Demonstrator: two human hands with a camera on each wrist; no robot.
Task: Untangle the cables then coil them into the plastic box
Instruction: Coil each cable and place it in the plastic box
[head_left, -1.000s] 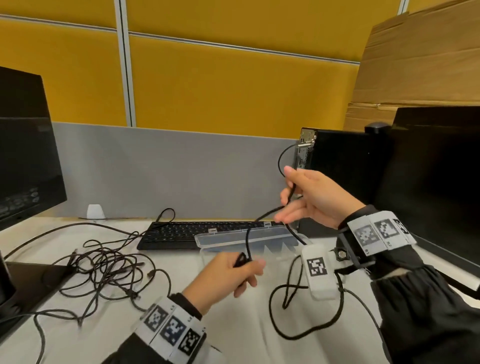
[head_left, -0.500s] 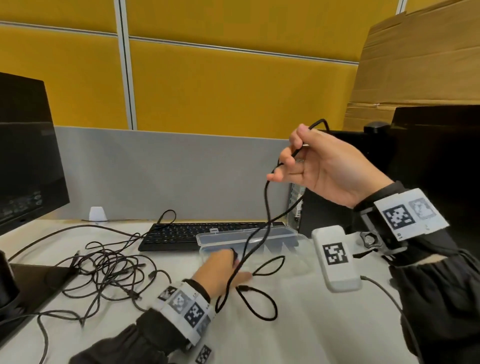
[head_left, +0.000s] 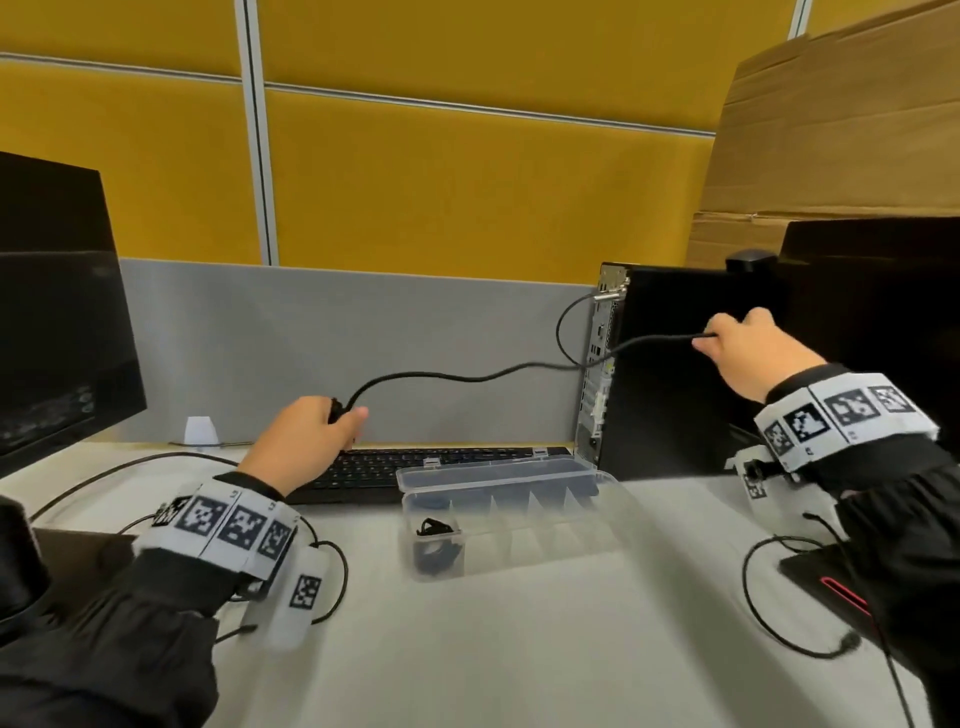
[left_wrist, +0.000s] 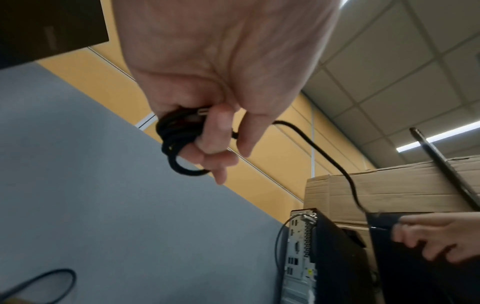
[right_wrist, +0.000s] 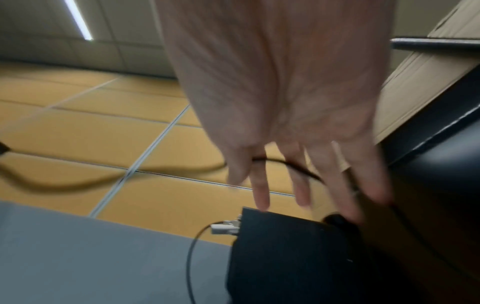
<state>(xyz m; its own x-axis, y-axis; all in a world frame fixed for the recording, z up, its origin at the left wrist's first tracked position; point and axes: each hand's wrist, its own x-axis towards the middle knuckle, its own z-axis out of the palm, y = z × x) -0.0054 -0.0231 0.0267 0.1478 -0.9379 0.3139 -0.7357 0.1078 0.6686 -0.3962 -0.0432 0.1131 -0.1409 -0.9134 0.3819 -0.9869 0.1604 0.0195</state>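
Observation:
A black cable (head_left: 467, 375) stretches almost level between my two hands, above the keyboard. My left hand (head_left: 311, 431) is raised over the keyboard and grips a small coil of this cable (left_wrist: 179, 131), fingers curled through the loops. My right hand (head_left: 748, 343), out in front of the PC tower, holds the cable's other end. In the blurred right wrist view the cable (right_wrist: 182, 170) runs between the fingers of that hand (right_wrist: 285, 102). The clear plastic box (head_left: 571, 540) lies open on the desk below, with a coiled dark cable (head_left: 434, 551) in its left compartment.
A black keyboard (head_left: 415, 467) lies behind the box. A PC tower (head_left: 670, 374) stands at the right with a thin cable plugged into its back. Monitors stand at the left (head_left: 52, 312) and right (head_left: 883, 312). Loose cable loops (head_left: 769, 613) lie at the desk's right.
My left hand rose from the desk to above the keyboard with the coil. My right hand came down and swung out to the right, drawing the cable nearly straight.

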